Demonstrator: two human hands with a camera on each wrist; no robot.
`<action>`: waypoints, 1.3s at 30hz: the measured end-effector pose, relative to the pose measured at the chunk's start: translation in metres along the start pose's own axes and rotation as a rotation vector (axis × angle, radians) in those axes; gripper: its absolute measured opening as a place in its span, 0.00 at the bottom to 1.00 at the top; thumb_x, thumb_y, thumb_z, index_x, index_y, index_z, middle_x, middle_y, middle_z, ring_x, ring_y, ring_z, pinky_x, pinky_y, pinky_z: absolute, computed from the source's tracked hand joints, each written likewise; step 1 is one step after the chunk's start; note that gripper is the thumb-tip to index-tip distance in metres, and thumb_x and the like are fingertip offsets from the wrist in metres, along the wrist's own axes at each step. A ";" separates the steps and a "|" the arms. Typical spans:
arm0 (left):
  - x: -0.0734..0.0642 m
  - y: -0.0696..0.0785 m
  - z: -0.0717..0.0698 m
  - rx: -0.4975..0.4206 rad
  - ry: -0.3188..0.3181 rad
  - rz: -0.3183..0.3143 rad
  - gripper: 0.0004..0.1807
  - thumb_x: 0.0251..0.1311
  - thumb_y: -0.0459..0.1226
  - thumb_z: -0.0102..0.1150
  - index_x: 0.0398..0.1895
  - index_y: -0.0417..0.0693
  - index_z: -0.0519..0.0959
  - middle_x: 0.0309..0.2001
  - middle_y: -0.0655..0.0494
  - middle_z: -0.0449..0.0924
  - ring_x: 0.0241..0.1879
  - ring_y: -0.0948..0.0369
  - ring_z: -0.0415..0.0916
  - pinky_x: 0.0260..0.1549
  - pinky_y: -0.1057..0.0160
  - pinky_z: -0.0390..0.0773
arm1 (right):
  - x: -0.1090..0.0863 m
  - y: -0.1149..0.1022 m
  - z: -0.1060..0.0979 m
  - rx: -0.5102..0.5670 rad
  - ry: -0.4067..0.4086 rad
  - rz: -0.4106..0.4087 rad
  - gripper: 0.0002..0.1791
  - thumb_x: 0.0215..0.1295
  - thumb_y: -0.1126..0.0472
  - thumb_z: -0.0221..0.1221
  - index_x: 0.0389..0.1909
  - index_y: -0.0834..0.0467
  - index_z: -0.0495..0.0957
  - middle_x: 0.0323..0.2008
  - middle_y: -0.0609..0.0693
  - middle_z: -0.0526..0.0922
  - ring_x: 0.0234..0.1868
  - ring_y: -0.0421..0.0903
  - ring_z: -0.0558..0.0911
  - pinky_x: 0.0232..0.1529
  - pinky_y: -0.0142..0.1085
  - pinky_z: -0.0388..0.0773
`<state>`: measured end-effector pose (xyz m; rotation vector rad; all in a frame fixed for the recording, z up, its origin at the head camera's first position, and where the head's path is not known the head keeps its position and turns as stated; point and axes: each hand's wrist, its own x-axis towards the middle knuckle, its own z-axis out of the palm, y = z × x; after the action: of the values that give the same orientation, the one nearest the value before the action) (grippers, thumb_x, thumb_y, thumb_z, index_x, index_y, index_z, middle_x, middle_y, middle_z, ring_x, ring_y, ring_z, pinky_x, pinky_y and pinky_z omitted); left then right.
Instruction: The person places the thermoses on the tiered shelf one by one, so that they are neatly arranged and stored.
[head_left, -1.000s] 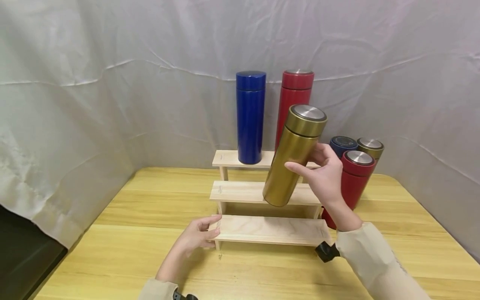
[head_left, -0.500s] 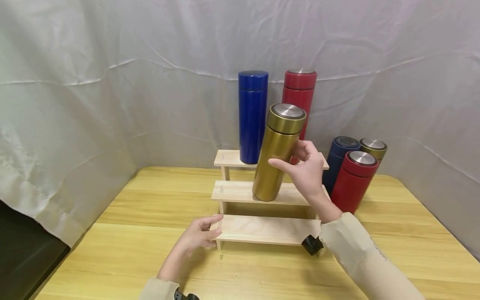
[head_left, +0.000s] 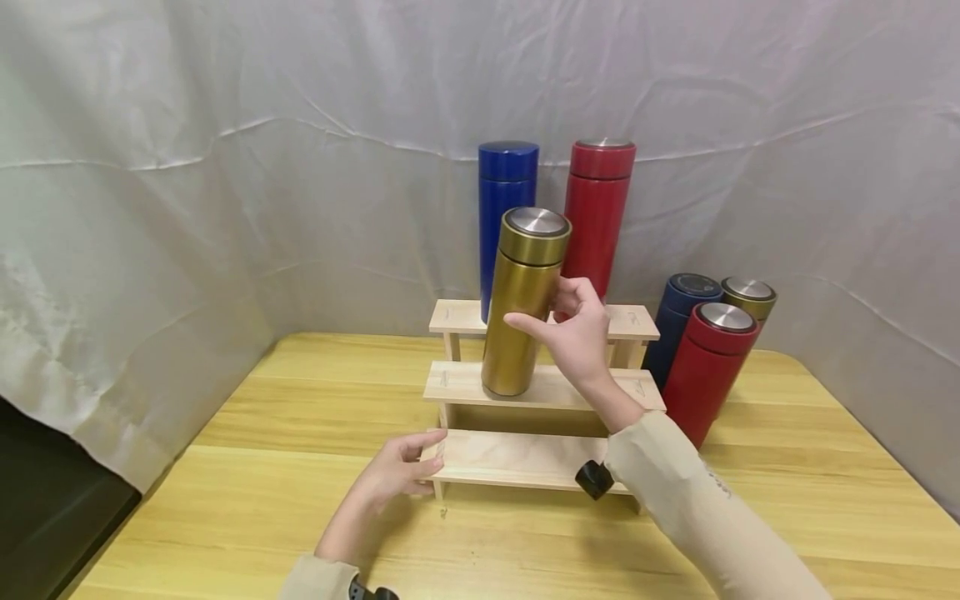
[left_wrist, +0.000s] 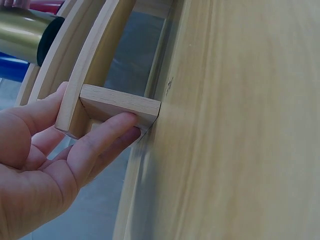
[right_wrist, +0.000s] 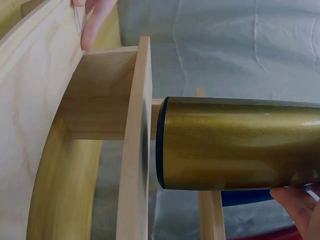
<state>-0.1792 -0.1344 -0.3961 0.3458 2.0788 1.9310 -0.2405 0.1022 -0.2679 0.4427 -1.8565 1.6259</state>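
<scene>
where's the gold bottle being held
In the head view, the right hand holds the gold bottle over the left half of the middle shelf, in front of the bright blue bottle.

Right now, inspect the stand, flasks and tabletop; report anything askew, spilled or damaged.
A small dark mark looks odd, interrupting the tabletop grain near the left front leg of the wooden stand; cause unclear.

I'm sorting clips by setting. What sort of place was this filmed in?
Probably a makeshift filming booth, though the wider room is hidden: pale cloth hangs behind and beside a wooden table, and a stepped rack stands on it.
</scene>
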 end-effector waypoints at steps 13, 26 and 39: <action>0.000 0.000 0.000 0.002 0.006 -0.002 0.29 0.56 0.31 0.56 0.60 0.30 0.60 0.59 0.27 0.56 0.42 0.48 0.75 0.40 0.48 0.77 | 0.000 -0.003 0.011 -0.089 -0.026 0.035 0.33 0.35 0.53 0.74 0.42 0.61 0.70 0.38 0.55 0.81 0.38 0.45 0.78 0.37 0.39 0.75; -0.001 -0.001 0.000 -0.011 0.000 0.003 0.29 0.57 0.31 0.55 0.60 0.31 0.60 0.61 0.28 0.53 0.43 0.49 0.74 0.40 0.47 0.76 | -0.009 -0.031 0.015 -0.071 -0.086 0.051 0.32 0.44 0.65 0.69 0.52 0.68 0.68 0.47 0.61 0.76 0.44 0.54 0.75 0.45 0.48 0.75; 0.000 0.000 0.001 -0.004 0.016 -0.003 0.28 0.56 0.30 0.55 0.60 0.31 0.61 0.58 0.27 0.57 0.40 0.50 0.75 0.39 0.49 0.77 | -0.015 -0.032 0.004 -0.016 -0.138 0.058 0.30 0.52 0.69 0.62 0.56 0.69 0.63 0.53 0.63 0.72 0.47 0.55 0.75 0.44 0.47 0.77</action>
<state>-0.1792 -0.1334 -0.3965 0.3271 2.0837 1.9419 -0.2106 0.0905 -0.2535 0.5100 -2.0000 1.6539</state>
